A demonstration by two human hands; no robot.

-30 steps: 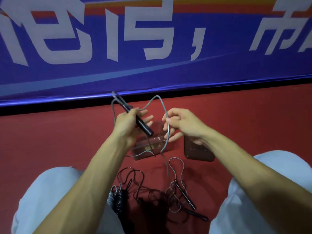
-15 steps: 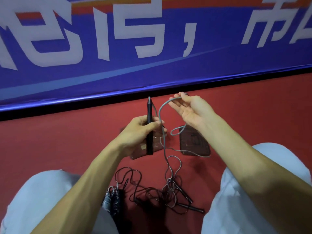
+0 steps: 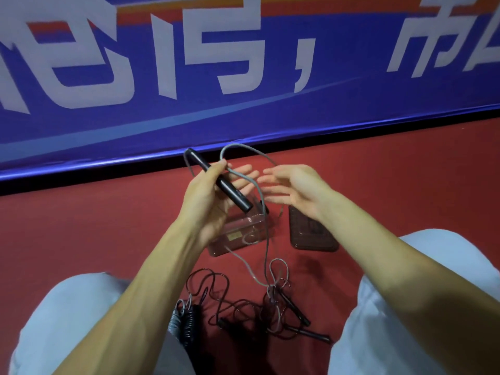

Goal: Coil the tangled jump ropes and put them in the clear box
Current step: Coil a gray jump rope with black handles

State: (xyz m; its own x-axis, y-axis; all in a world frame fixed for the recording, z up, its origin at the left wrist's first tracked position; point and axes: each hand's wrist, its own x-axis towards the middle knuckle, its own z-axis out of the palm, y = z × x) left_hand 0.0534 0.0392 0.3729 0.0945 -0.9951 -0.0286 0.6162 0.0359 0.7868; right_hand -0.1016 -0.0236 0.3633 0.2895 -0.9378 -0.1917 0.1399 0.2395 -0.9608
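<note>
Left hand (image 3: 211,201) is raised above the floor with a black handle (image 3: 224,185) lying slantwise across its palm, the thumb (image 3: 220,165) clamped over the handle's upper part while the other fingers stretch out almost straight beyond it. A grey rope (image 3: 243,148) leaves the handle's far end, arches up and over between the two hands, crosses the left fingers and drops towards the floor. The right hand (image 3: 297,190) hovers just beside the left, palm turned inward and fingers spread and loose, holding nothing – it is blurred, and whether the rope's arch brushes its fingertips cannot be told. Below the left hand sits the clear box (image 3: 226,240) on the red floor (image 3: 94,226), with a small loop of the grey rope lying inside it; a dark lid (image 3: 311,234) lies flat on the floor just to the box's right. Nearer the person, between the knees (image 3: 67,320) in pale trousers, lies the tangle of ropes (image 3: 243,309) – thin dark cord in loose loops, into which the hanging grey rope runs, two more slim handles (image 3: 297,312) at its right edge and a tightly coiled bundle (image 3: 184,320) at its left. A blue banner (image 3: 189,117) with large white characters fills the background.
</note>
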